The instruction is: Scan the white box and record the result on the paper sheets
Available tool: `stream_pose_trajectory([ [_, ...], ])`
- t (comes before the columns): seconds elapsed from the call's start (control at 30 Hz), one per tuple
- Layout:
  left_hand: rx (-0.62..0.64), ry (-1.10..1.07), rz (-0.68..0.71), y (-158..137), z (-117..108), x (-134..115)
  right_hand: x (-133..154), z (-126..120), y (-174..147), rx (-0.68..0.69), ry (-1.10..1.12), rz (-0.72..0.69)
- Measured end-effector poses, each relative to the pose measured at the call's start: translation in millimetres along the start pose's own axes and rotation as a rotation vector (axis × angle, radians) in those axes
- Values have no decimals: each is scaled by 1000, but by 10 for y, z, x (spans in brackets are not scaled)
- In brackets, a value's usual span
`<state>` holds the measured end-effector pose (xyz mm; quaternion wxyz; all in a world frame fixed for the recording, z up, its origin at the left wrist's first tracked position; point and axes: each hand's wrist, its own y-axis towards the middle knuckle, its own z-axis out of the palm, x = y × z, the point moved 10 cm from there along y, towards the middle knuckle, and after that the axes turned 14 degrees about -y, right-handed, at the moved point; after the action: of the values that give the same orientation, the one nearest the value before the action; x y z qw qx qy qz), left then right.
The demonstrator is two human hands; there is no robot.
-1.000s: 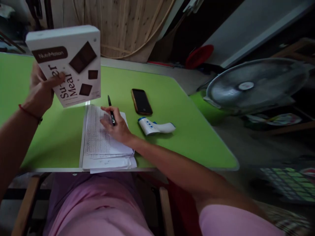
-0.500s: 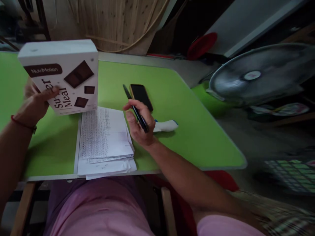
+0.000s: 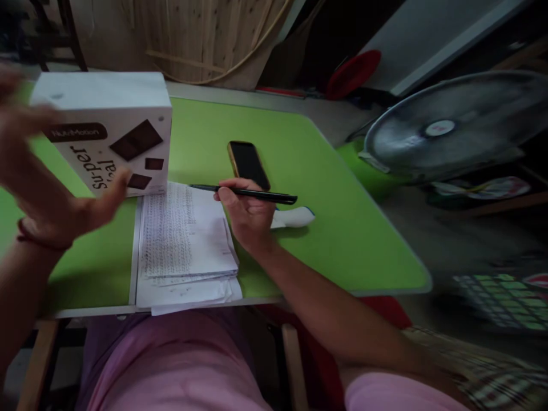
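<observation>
A white box [image 3: 124,123] printed "NutriMotion" and "Super Meal", with dark brown squares on its face, stands upright on the green table [image 3: 351,228]. My left hand [image 3: 55,177] is spread in front of its left side, fingers apart and blurred, and covers part of the lettering. Whether it touches the box I cannot tell. In my right hand [image 3: 252,220] a black pen [image 3: 269,196] lies between thumb and fingers, almost level, its thin end pointing left over the stacked sheets of handwritten paper [image 3: 188,245]. The papers lie at the table's near edge.
A phone in a yellowish case [image 3: 248,164] lies beyond my right hand. A white object with blue trim [image 3: 295,217] is partly hidden behind that hand. To the right, off the table, are a large fan [image 3: 402,131] and a green container [image 3: 359,171].
My left hand has let go of the box and spread its fingers; the box now stands on the table. The pen in my right hand has swung from steep to nearly level.
</observation>
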<state>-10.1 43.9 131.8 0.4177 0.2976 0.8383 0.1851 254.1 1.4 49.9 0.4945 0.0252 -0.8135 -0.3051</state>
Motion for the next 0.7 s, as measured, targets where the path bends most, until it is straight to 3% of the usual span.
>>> stream_pose_trajectory([
  [0.03,49,1,60,-38,137,-170,-24,3,4,-7,4,25],
  [0.07,159,14,219,-98,343,-411,-40,5,5,-12,10,42],
  [0.13,505,19,414,-300,840,-663,-52,1,4,-19,30,62],
  [0.2,751,41,412,-460,1162,-624,-60,10,-6,1,50,85],
  [0.27,875,60,347,-545,1305,-506,-72,34,-28,49,72,124],
  [0.43,947,181,261,-618,1356,-404,-16,50,-105,155,56,199],
  [0.57,979,238,255,-648,1390,-435,-2,187,-227,342,-31,254],
  [0.7,981,236,238,-650,1398,-417,2,218,-334,372,-157,188],
])
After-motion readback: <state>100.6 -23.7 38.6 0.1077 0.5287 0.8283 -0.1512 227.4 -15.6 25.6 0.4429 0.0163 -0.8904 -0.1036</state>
